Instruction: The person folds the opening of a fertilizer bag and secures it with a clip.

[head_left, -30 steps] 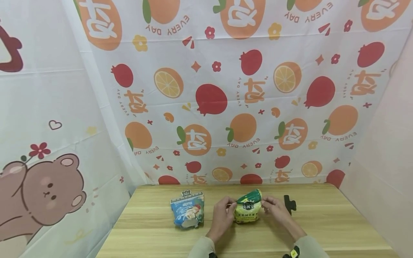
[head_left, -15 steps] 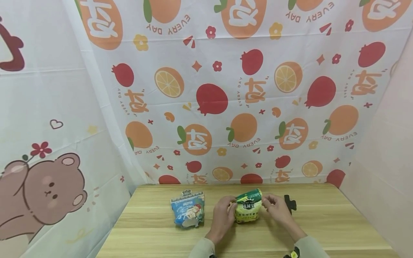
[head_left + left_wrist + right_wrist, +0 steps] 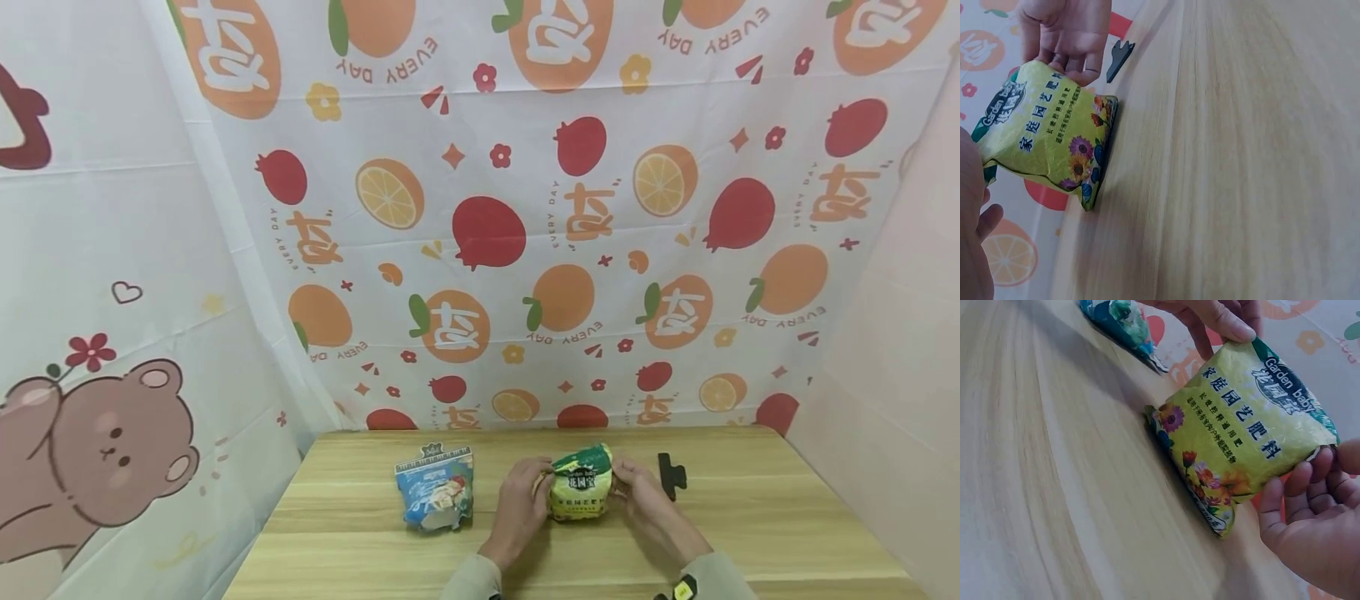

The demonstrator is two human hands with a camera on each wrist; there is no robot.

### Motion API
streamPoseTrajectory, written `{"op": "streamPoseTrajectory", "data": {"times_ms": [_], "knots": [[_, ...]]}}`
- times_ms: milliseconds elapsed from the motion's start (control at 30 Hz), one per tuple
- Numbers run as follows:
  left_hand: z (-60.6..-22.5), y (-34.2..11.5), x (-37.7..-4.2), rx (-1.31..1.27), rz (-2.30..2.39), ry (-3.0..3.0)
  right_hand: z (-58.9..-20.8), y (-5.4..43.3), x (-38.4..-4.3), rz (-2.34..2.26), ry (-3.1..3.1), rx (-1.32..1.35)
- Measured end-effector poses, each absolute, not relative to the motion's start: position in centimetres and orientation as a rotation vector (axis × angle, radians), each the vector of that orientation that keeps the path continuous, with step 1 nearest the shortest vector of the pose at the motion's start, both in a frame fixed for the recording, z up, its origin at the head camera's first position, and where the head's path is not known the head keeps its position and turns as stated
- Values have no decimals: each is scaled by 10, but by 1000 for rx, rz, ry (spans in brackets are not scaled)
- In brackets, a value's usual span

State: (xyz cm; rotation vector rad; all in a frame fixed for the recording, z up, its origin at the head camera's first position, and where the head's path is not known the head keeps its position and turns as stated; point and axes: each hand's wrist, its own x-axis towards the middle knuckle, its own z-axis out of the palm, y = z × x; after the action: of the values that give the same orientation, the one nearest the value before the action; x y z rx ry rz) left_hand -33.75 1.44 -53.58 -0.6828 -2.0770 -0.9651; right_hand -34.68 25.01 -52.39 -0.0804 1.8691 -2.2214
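Observation:
A yellow-green bag of garden fertilizer (image 3: 579, 492) with a dark green top stands on the table between my two hands. My left hand (image 3: 521, 504) holds its left side, and the right wrist view shows that thumb (image 3: 1235, 326) lying on the upper corner. On the opposite side, my right hand (image 3: 648, 504) pinches the bag's edge, fingers (image 3: 1300, 487) curled at it. Printed flowers run along the bag's lower part (image 3: 1200, 478). A black clip (image 3: 672, 477) lies just right of my right hand.
Left of my hands, a blue printed bag (image 3: 437, 492) with a piano-key border sits on the wooden table (image 3: 337, 550). Behind the table's far edge hangs a fruit-patterned cloth (image 3: 480, 375). Another cloth with a bear (image 3: 112, 450) covers the left side.
The bag's top was folded over and slanted; it now stands straighter, with the front label spread and plainly visible. Both hands have shifted slightly down along its sides.

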Motion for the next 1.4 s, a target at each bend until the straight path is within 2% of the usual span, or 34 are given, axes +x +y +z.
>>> {"op": "streamPoseTrajectory", "data": {"times_ms": [333, 667, 900, 1200, 1400], "knots": [[-535, 16, -338, -679, -943, -2037, -513, 249, -346, -2149, 2152, -28], [-534, 15, -337, -671, -957, -2053, -510, 250, -344, -2296, 1914, 10], [-535, 14, -336, -646, -964, -2073, -509, 261, -341, -2039, 2176, -66], [-534, 15, -332, -636, -970, -2096, -509, 252, -330, -2053, 2326, 233], [-533, 14, -332, -628, -988, -2100, -508, 247, -330, -2150, 2229, 226]]}}
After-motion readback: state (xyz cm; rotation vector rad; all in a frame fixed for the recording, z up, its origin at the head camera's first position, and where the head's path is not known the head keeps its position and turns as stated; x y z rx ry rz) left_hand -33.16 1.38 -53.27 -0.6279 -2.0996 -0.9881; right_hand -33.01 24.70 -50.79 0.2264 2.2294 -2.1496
